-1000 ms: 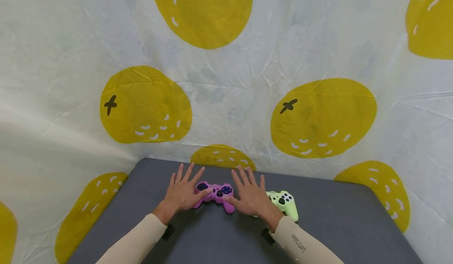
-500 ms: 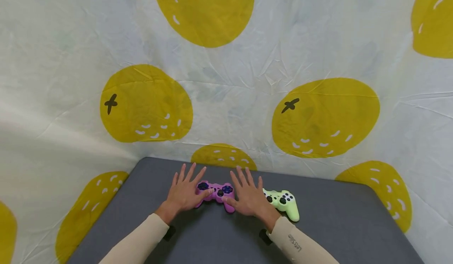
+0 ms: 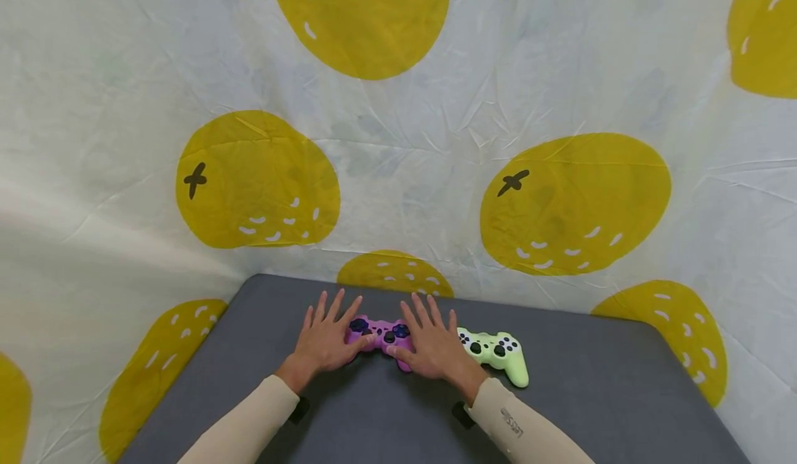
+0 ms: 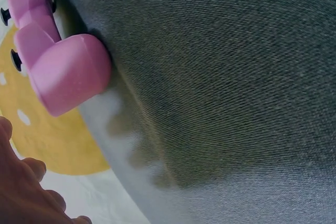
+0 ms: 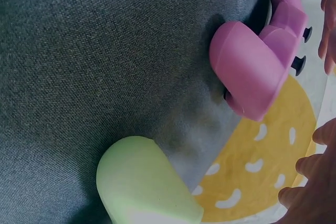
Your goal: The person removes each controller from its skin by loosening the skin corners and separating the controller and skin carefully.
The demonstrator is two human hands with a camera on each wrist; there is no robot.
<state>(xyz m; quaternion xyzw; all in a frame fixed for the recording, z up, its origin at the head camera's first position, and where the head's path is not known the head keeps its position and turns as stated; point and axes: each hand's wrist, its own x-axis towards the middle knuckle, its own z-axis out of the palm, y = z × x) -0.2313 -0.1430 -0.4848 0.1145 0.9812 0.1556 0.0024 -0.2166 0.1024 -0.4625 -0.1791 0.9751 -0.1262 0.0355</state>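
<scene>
A pink game controller (image 3: 380,330) with dark buttons and sticks lies on the grey table, between both hands. My left hand (image 3: 324,343), palm down with fingers spread, is over its left side, the thumb overlapping it in the head view. On the other side is my right hand (image 3: 436,348), also spread flat, its thumb over the controller's right grip. Both wrist views show a gap between the hands and the pink controller (image 5: 249,69). A pale green game controller (image 3: 501,353) lies just right of my right hand, which hides its left part.
The grey table (image 3: 579,381) meets a white cloth (image 3: 411,194) printed with yellow fruit at its back edge. The cloth also hangs along the left and right sides. Dark wrist devices sit under both sleeves.
My right hand has shifted slightly left, closer over the pink controller, so more of the green controller shows. The left hand has barely moved. Both controllers stay in place.
</scene>
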